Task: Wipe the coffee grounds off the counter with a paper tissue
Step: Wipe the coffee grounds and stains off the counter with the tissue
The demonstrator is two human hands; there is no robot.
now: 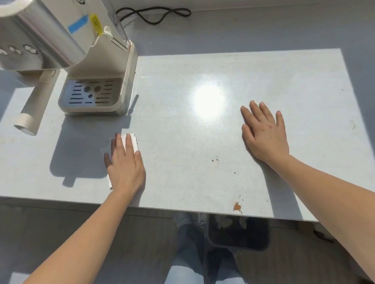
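The counter [272,81] spreads out under both your palms, with an espresso machine [78,49] beyond your left hand [125,166]. That hand lies flat, fingers extended, pressing a white paper tissue [132,141] to the surface, likely ready to sweep. Your right hand [264,132] rests open and empty, probably bracing you. The coffee grounds [236,207] sit between your hands, at the near edge, above a dark bin [238,233].

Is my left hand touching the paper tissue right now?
Touching. The head view shows the left hand lying flat on the paper tissue, fingers spread over it with no gap, pressing it to the counter.
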